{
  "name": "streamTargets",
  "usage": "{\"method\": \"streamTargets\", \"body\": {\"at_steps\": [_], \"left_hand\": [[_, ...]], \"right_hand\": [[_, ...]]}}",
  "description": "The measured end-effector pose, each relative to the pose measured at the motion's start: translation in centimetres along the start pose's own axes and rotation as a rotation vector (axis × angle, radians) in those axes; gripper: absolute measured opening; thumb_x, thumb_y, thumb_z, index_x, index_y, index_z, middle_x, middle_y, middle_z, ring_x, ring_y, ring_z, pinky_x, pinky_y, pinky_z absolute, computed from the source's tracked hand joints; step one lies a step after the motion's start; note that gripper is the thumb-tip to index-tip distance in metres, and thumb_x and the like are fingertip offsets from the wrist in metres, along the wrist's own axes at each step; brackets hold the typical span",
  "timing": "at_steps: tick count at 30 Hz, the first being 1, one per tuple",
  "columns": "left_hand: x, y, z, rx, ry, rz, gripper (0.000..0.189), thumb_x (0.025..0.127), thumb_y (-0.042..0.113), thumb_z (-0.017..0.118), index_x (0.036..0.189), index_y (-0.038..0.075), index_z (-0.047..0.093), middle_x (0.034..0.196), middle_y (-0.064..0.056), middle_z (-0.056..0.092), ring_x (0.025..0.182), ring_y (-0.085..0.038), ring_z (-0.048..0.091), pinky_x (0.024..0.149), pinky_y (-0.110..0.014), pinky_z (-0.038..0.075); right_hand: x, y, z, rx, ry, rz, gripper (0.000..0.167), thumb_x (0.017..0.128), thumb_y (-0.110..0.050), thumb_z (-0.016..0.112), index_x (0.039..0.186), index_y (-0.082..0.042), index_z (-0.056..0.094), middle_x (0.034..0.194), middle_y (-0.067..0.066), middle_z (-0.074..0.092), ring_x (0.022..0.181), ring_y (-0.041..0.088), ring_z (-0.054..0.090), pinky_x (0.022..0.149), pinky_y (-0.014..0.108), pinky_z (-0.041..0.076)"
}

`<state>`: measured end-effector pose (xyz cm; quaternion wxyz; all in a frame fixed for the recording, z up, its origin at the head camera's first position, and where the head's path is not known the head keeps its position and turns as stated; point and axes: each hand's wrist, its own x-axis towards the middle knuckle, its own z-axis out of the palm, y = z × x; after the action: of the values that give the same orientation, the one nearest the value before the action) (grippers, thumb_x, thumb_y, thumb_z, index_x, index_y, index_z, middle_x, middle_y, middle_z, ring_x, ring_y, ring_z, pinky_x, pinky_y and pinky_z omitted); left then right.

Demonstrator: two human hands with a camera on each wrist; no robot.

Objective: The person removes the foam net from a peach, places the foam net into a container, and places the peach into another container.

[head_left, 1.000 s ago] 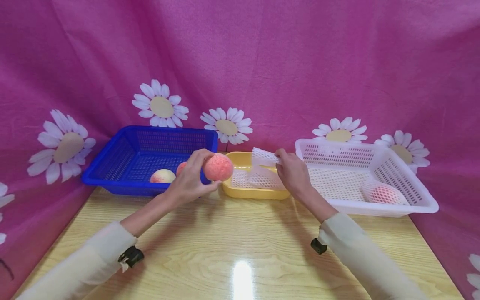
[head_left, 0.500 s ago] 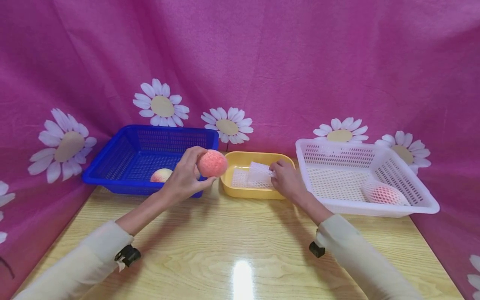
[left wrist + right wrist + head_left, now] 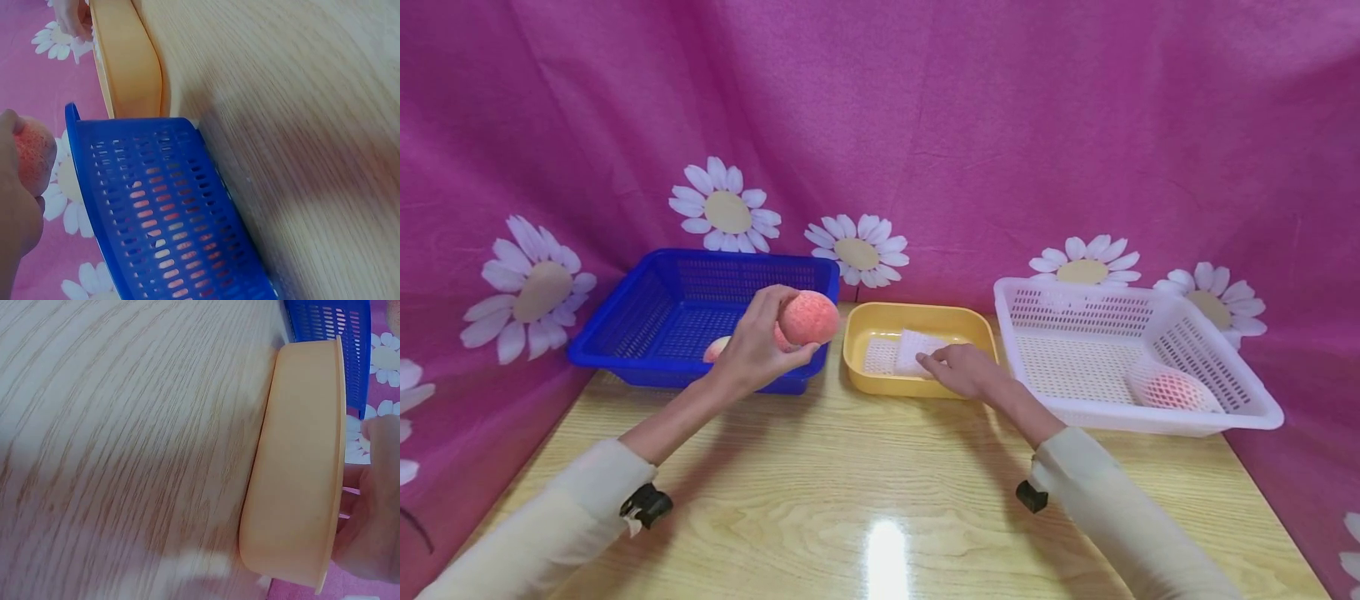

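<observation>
My left hand (image 3: 752, 342) grips a fuzzy pink peach (image 3: 809, 317) between thumb and fingers, over the right end of the blue basket (image 3: 617, 364). In the left wrist view this peach (image 3: 35, 155) shows beside the basket's rim. More peaches lie inside the basket, partly hidden by my hand. My right hand (image 3: 966, 371) reaches into the yellow tray (image 3: 868, 383), its thumb overlapping a white foam fruit net (image 3: 917, 346). In the right wrist view the fingers (image 3: 351, 501) dip behind the tray's rim; I cannot tell whether they pinch the net.
A white basket (image 3: 1150, 419) on the right holds one peach in a foam net (image 3: 1172, 389). The yellow tray stands between the two baskets on a wooden table (image 3: 850, 483). A pink daisy-print cloth (image 3: 955, 150) hangs behind them.
The foam net that my right hand held up above the tray has come down into it, with the hand following. My left hand has drawn the peach leftward, over the blue basket.
</observation>
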<state>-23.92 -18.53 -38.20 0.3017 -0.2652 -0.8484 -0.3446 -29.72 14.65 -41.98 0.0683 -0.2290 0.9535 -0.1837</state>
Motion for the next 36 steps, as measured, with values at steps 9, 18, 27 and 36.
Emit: {"method": "streamTargets", "body": {"at_steps": [9, 18, 27, 36], "left_hand": [[-0.1, -1.0, -1.4, 0.028, -0.003, -0.068, 0.070, 0.069, 0.011, 0.089, 0.125, -0.003, 0.049, 0.123, -0.023, 0.052, 0.112, -0.036, 0.052, 0.086, -0.053, 0.052], [-0.3, -2.4, -2.4, 0.095, -0.002, -0.067, 0.074, 0.068, 0.013, 0.093, 0.124, -0.006, 0.049, 0.123, -0.026, 0.051, 0.114, -0.039, 0.050, 0.092, -0.055, 0.048], [-0.3, -3.3, -3.2, 0.112, -0.023, -0.109, 0.071, 0.070, 0.012, 0.089, 0.126, -0.007, 0.048, 0.124, -0.026, 0.050, 0.116, -0.039, 0.047, 0.096, -0.056, 0.044], [-0.3, -3.7, -3.6, 0.126, -0.002, -0.104, 0.068, 0.070, 0.010, 0.088, 0.123, -0.008, 0.050, 0.121, -0.026, 0.051, 0.114, -0.040, 0.048, 0.096, -0.055, 0.044]], "right_hand": [[0.1, -0.7, -0.3, -0.012, -0.089, 0.050, 0.056, 0.108, -0.038, 0.028, 0.111, -0.004, 0.071, 0.116, 0.015, 0.068, 0.117, 0.036, 0.059, 0.102, 0.049, 0.043], [0.6, -1.1, -0.3, -0.066, 0.064, -0.084, 0.045, 0.104, -0.020, 0.042, 0.059, -0.015, 0.049, 0.066, 0.004, 0.051, 0.069, 0.022, 0.054, 0.071, 0.041, 0.048], [0.9, -2.4, -0.8, -0.132, 0.195, -0.112, 0.038, 0.102, -0.016, 0.046, 0.064, -0.011, 0.051, 0.073, 0.008, 0.055, 0.069, 0.026, 0.057, 0.066, 0.043, 0.049], [1.4, -3.4, -0.9, -0.113, 0.322, -0.096, 0.037, 0.103, -0.017, 0.045, 0.069, -0.007, 0.057, 0.078, 0.011, 0.058, 0.079, 0.032, 0.061, 0.071, 0.047, 0.051]]}}
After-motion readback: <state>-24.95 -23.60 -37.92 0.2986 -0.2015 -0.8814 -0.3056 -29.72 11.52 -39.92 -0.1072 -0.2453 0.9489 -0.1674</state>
